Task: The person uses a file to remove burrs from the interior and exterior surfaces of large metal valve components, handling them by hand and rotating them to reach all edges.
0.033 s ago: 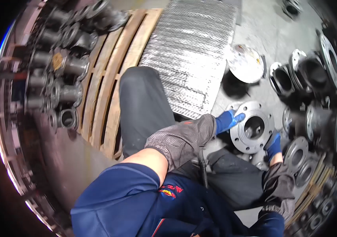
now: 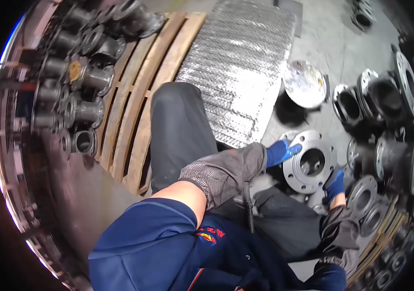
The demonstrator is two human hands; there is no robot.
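A grey metal flange (image 2: 293, 167) with a round central bore and several bolt holes faces up in front of me, right of the middle. My left hand (image 2: 280, 153), in a blue glove, grips its left rim with the thumb on the face; the other fingers are partly hidden. Gloved in blue too, my right hand (image 2: 334, 184) is closed at the flange's lower right edge, its fingertips partly out of sight. Whatever lies under the flange is mostly covered, though some grey metal shows below it.
A silver quilted mat (image 2: 236, 58) lies ahead, beside a wooden pallet (image 2: 163, 53). Several flanged pipe fittings (image 2: 88, 111) stand at the left. More flanged castings (image 2: 390, 150) crowd the right. A round light-topped stand (image 2: 305, 83) is beyond the flange.
The whole view has shifted slightly, and the flange sits a little lower in it. Both hands stay at its rim.
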